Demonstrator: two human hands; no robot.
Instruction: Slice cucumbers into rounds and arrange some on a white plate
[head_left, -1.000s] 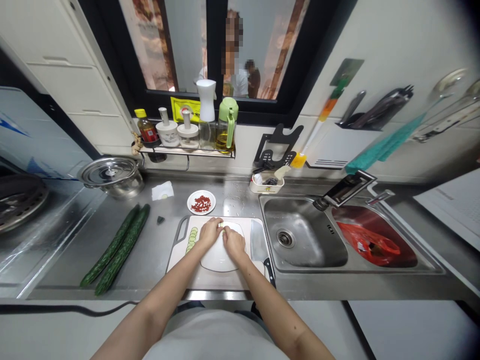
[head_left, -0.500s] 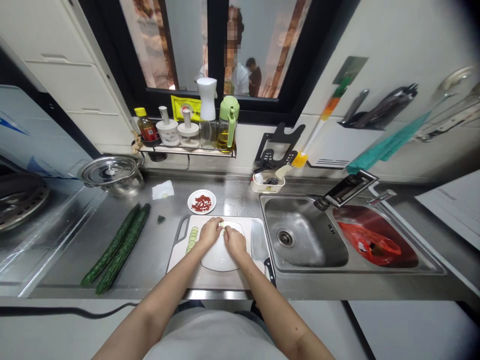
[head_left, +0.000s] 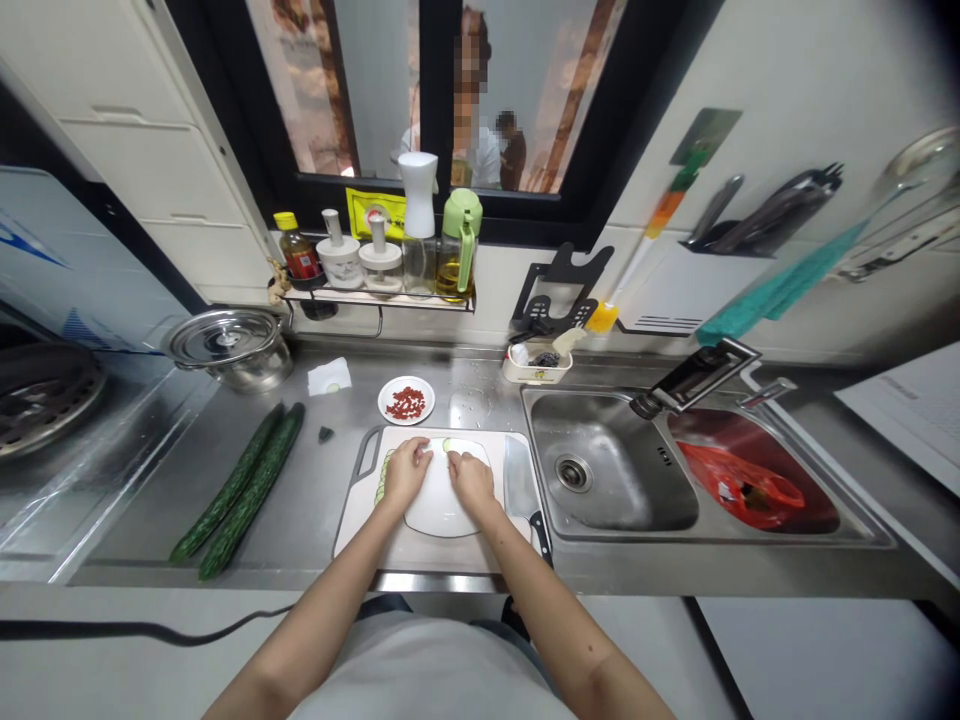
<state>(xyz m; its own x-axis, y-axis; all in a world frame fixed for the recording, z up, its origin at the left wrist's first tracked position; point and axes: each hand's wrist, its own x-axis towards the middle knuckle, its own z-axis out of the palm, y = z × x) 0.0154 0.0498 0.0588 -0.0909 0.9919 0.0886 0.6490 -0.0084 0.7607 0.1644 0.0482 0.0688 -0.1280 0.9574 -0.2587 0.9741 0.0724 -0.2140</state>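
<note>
A white square plate (head_left: 442, 505) rests on the cutting board (head_left: 390, 560), with both hands over it. At the plate's far edge lies a cucumber slice (head_left: 448, 444). My right hand (head_left: 474, 482) has its fingers bent together, their tips on that slice's near edge. My left hand (head_left: 407, 474) hovers at the plate's left side, fingers loosely curved and apart, nothing visible in them. It partly covers a row of cucumber slices (head_left: 381, 482) on the board. Along the board's right side lies a knife (head_left: 519, 478) with a black handle.
Two whole cucumbers (head_left: 255, 490) lie left of the board, near a cucumber end (head_left: 325, 434). Behind the board stand a dish of red pieces (head_left: 406, 418) and a paper (head_left: 319, 380). A lidded pot (head_left: 247, 365) is back left; the sink (head_left: 615, 470) is right.
My left hand has drawn away from the slice at the plate's far edge, leftward toward the row of slices. My right hand stays by that slice, which now shows more fully.
</note>
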